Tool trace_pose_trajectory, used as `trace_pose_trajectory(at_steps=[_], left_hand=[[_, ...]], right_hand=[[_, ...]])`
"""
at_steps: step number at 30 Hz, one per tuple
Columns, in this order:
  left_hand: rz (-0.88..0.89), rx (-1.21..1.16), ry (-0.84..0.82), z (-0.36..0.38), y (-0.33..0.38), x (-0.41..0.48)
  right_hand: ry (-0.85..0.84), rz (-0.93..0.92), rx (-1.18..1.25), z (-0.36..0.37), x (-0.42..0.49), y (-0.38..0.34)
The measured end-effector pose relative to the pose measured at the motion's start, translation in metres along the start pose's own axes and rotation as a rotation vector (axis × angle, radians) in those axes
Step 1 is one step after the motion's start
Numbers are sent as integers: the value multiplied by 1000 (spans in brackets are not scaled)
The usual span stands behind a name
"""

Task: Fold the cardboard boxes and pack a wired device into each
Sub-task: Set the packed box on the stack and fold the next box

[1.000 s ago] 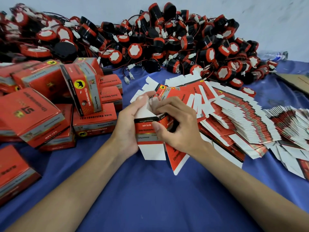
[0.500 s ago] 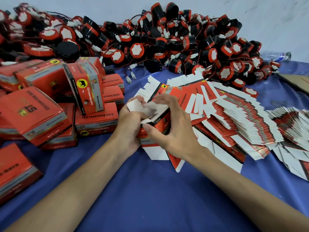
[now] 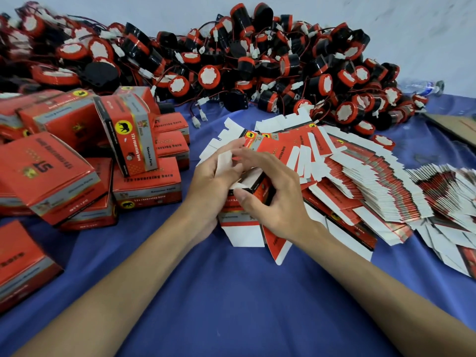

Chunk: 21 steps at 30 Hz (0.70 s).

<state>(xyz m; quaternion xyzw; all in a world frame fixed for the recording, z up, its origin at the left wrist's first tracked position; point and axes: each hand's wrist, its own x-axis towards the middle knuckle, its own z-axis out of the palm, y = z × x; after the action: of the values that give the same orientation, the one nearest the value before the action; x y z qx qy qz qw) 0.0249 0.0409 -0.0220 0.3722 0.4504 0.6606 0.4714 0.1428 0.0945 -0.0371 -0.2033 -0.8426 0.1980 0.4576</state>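
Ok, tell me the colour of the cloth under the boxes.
Blue cloth, clearest in the head view.

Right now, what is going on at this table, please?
A person is folding one red cardboard box with both hands above a blue cloth. The left hand grips its side and a white flap; the right hand curls over its top end. Fanned flat boxes lie to the right, folded boxes are stacked on the left, and wired devices are heaped behind.

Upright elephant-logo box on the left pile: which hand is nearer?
Left. The left hand sits just right of the upright box. The right hand is farther right, beyond the left. Both grip the half-folded box.
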Motion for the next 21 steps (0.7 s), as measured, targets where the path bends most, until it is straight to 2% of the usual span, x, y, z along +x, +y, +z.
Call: trace_pose_trajectory(at_steps=[4, 8, 11, 13, 15, 19, 21], left_hand=[[34, 11, 35, 1, -1, -2], [220, 143, 61, 3, -6, -6], [256, 78, -9, 0, -10, -9], [154, -117, -109, -1, -10, -11], [7, -237, -127, -1, -8, -11], [-152, -250, -108, 2, -1, -3], [-222, -332, -144, 2, 1, -2]], right_hand=[[-41, -55, 6, 1, 1, 1], [-80, -33, 72, -3, 2, 0], [-106, -6, 129, -4, 4, -1], [-98, 9, 135, -3, 3, -1], [-76, 4, 142, 0, 2, 0], [16, -99, 88, -4, 5, 1], [67, -163, 56, -9, 9, 3]])
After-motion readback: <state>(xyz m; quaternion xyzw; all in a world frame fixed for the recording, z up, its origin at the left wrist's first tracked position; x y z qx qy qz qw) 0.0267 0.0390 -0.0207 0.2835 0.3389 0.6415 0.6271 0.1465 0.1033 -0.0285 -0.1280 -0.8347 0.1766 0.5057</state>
